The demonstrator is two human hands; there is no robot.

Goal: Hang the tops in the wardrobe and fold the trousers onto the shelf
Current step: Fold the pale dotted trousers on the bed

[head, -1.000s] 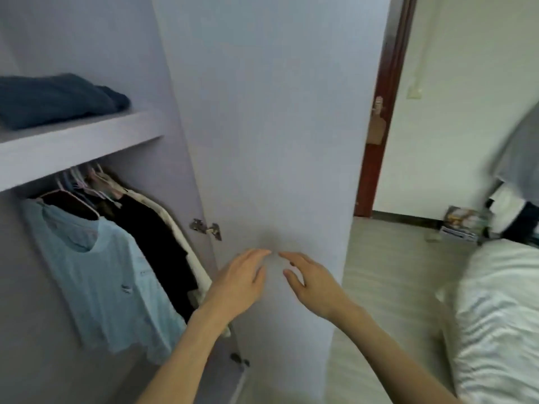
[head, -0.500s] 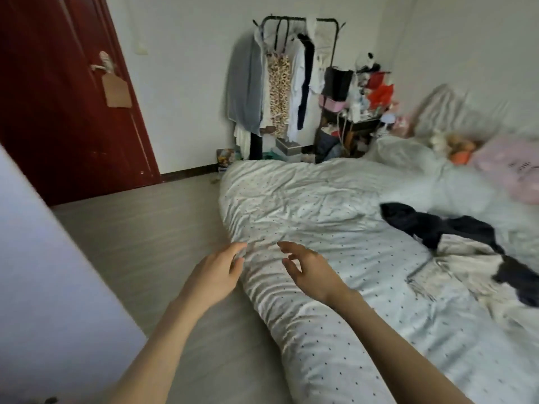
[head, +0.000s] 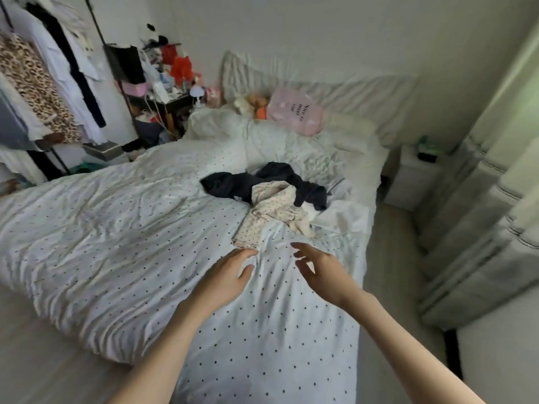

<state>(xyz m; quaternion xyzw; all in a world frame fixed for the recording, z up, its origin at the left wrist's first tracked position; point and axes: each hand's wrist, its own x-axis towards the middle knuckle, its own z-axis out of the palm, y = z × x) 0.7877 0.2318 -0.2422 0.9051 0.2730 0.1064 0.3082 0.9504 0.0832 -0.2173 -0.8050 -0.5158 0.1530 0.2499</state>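
Observation:
A cream garment with small dark dots [head: 272,212] lies crumpled on the bed [head: 116,243], partly over a dark navy garment [head: 242,183] behind it. My left hand [head: 226,275] hovers over the duvet just below the cream garment's lower edge, fingers relaxed and holding nothing. My right hand [head: 319,268] reaches forward beside it, fingers spread and empty, a short way from the cream garment. The wardrobe is out of view.
A clothes rack [head: 43,83] with hanging garments stands at the left. A cluttered side table [head: 163,91] sits by the headboard. Pink pillow [head: 294,115] and soft toys lie at the bed's head. A white nightstand [head: 408,176] and curtains [head: 481,199] are on the right.
My view has swung from the wardrobe door round to the bed. Both hands, empty throughout, now reach over the duvet toward the pile of clothes.

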